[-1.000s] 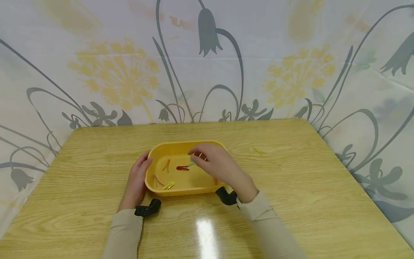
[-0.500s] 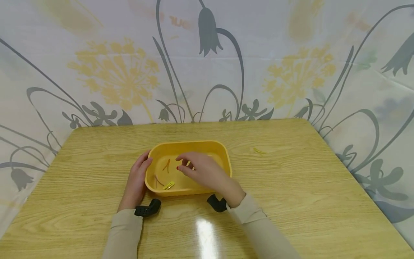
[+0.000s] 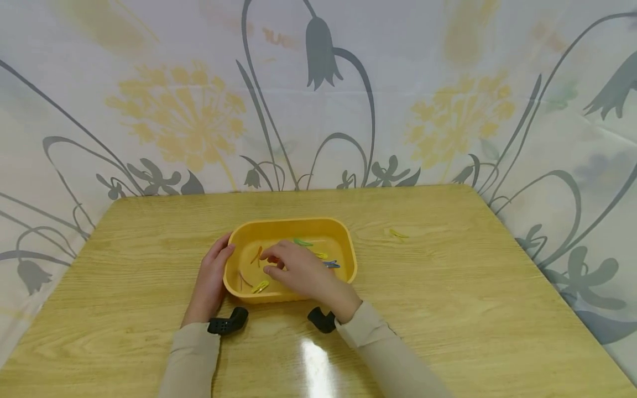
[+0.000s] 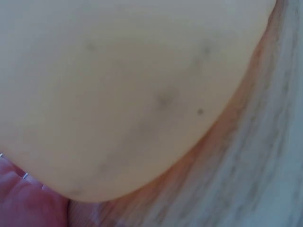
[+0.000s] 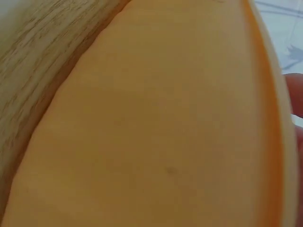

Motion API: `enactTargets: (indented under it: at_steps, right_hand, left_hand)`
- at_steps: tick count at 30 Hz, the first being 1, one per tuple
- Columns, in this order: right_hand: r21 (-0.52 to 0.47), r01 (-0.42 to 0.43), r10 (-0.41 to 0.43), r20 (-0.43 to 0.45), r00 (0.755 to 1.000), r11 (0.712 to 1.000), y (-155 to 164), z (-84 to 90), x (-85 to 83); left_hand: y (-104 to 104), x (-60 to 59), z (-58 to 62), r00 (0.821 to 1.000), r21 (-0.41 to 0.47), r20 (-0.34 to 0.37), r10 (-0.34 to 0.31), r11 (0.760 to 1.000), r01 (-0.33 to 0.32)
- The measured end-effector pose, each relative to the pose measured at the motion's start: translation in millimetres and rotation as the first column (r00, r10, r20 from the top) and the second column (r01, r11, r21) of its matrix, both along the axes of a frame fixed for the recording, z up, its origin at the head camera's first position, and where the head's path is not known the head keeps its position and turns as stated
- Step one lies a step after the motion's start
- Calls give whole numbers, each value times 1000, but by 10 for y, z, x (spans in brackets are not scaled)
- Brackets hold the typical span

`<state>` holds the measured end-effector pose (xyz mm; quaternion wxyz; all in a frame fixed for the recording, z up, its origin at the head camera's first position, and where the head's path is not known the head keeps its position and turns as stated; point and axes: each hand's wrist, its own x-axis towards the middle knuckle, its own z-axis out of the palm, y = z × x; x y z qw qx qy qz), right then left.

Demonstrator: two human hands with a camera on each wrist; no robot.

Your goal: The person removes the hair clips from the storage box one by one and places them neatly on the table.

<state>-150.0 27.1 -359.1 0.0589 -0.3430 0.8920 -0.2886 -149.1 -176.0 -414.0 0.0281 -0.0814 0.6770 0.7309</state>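
My left hand point(image 3: 211, 279) grips the left end of a shallow yellow plastic tray point(image 3: 283, 297), thumb over its rim. My right hand point(image 3: 309, 275) is over the middle of the tray, with thumb and index finger bent and a gap between their tips. A little red shows under these fingers; the rest is hidden by the hand. Just left of the fingertips lies an orange hair clip point(image 3: 256, 255). A yellow snap hair clip point(image 3: 260, 287) lies near the front wall. Both wrist views are filled mostly by the tray wall point(image 5: 142, 118).
Inside the tray, a green clip point(image 3: 302, 242), another yellow clip point(image 3: 320, 255) and a blue clip point(image 3: 331, 265) lie toward the right. A thin brownish piece point(image 3: 245, 279) rests at the left. One more yellow clip point(image 3: 398, 234) is on the wooden table point(image 3: 473, 298).
My right hand has moved left and toward me across the tray, uncovering the green, yellow and blue clips and covering the red one. The left hand and tray stay put.
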Motion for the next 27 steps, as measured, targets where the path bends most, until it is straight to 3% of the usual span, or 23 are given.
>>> enactTargets:
  at_steps: [5, 20, 27]
  right_hand:
    - [39, -3, 4, -12, 1000, 999, -60, -61, -43]
    - [117, -50, 31, 157, 987, 992, -154, -126, -118]
    - [143, -89, 65, 164, 984, 986, -160, -158, -111]
  left_hand:
    - [-2, 1, -6, 1000, 6, -2, 5, 1000, -5]
    - [-4, 15, -22, 1000, 6, 4, 4, 1000, -4]
    - [-6, 9, -22, 1000, 0, -10, -3, 1000, 3]
